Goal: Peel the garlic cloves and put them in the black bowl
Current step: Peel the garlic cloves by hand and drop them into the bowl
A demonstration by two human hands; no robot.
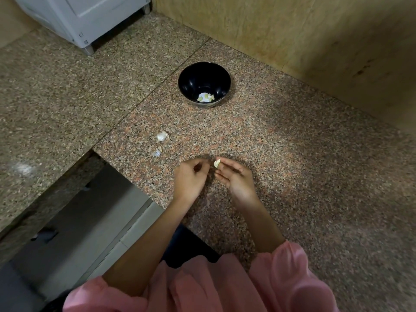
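Observation:
A black bowl (204,84) stands on the granite counter ahead of me, with a few peeled garlic cloves (206,97) at its bottom. My right hand (236,179) pinches a pale garlic clove (217,163) between thumb and fingertips. My left hand (191,176) sits just left of it, fingers curled, its fingertips close to the clove; whether they hold a bit of skin is too small to tell. An unpeeled piece of garlic (162,136) lies on the counter to the left, with scraps of peel (157,152) below it.
The speckled granite counter (304,165) meets a wooden wall (292,30) at the back right. A white appliance (85,16) stands at the back left. The counter's edge drops to the floor at my left (101,210).

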